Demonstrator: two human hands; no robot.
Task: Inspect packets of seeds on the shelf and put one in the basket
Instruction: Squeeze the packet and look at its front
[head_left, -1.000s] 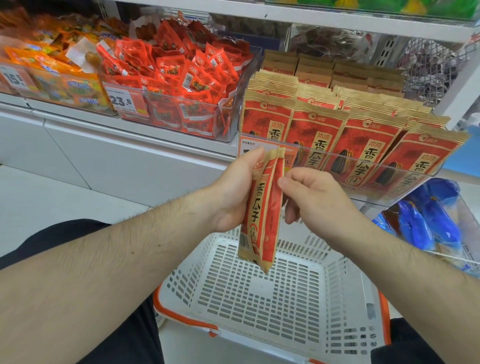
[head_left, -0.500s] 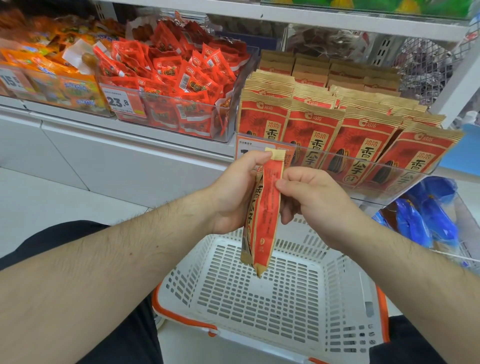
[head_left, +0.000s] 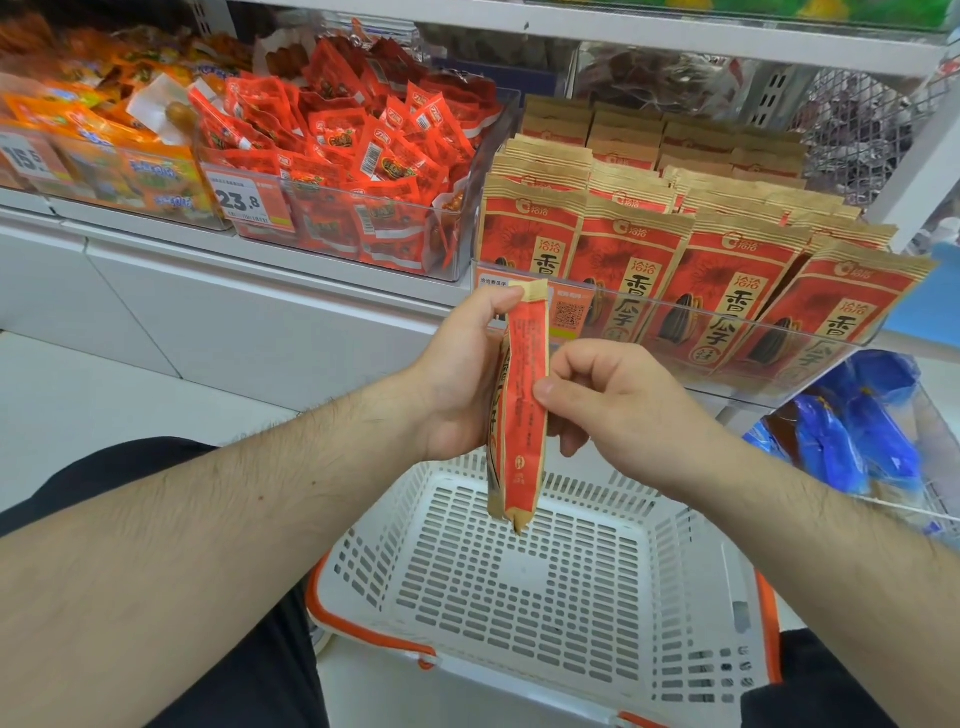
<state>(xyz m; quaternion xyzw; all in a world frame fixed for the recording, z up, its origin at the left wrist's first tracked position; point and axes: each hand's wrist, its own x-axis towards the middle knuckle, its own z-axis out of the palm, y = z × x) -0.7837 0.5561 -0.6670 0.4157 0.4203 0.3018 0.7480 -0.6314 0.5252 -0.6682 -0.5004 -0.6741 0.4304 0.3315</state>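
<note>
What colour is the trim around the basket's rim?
Orange trim on a white basket, seen in the head view.

Two hands, the left hand (head_left: 462, 384) and right hand (head_left: 618, 410), are holding one seed packet (head_left: 524, 410) above one white basket (head_left: 519, 597) at 6 o'clock. Four front seed packets (head_left: 670, 296) are standing at 2 o'clock, those behind uncountable. One price tag (head_left: 249, 202) is showing at 10 o'clock.

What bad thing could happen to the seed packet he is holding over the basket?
The seed packet hangs edge-on above the basket, held only by the left hand and the right hand. If the pinch slips, it might twist and fall early, maybe hitting the rim. Its printed back is hard to read at this angle, so a flaw could be missed.
</note>
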